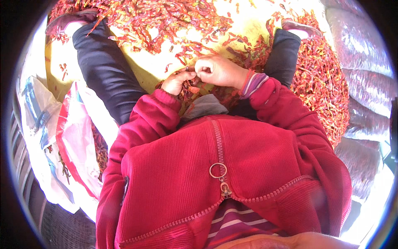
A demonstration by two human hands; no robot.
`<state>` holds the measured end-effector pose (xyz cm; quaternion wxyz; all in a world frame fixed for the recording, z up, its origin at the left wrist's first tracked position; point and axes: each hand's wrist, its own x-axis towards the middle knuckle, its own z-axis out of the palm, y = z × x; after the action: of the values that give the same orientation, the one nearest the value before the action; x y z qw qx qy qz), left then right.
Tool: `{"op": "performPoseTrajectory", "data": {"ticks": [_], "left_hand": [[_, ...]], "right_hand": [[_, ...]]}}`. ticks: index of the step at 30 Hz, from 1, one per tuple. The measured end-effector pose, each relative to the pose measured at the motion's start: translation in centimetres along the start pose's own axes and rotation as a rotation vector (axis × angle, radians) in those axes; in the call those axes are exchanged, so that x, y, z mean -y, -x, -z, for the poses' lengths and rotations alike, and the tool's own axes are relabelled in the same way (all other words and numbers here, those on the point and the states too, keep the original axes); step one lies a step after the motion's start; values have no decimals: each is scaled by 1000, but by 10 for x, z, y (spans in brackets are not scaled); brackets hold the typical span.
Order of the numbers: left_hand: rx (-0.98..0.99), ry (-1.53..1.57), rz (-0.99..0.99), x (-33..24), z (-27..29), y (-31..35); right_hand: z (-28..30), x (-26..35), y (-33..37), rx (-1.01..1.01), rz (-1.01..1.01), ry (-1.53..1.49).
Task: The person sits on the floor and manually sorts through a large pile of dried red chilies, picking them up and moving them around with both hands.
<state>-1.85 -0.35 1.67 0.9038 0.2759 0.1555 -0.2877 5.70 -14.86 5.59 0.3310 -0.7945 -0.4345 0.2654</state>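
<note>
I sit on the ground with my legs spread, in a red zip jacket. My left hand (177, 81) and my right hand (217, 70) meet in front of me, fingertips together, pinching a dried red chili (192, 70) between them. A small heap of dried chilies (191, 90) lies in my lap just under the hands. Which part of the chili each hand grips is too small to tell.
Dried red chilies (166, 18) lie spread over a yellow sheet (145, 68) between my dark-trousered legs, with a thick heap (321, 79) on the right. A white and red plastic sack (72, 137) gapes at my left. Filled clear bags (365, 66) stand at the right.
</note>
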Motion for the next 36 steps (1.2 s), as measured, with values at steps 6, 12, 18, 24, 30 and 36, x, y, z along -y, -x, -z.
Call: {"op": "performPoseTrajectory", "data": {"ticks": [6,12,18,24,30,36], "left_hand": [[-21,-120,-69,8,15,-4],[-16,-230,-100,10,20,-10],[-112,-189,-110,11,20,-13],[-144,-401,-226,8,10,-11],[-37,-587,10,10,17,-12],[-238,-657,-148,21,27,-19]], "right_hand": [[4,-45,-34,-205,-175,-30],[-19,-75,-46,-156,-157,399],[0,-52,-21,-161,-88,344],[11,-29,6,178,-149,157],[14,-31,9,270,-86,43],[11,-18,1,204,-100,107]]}}
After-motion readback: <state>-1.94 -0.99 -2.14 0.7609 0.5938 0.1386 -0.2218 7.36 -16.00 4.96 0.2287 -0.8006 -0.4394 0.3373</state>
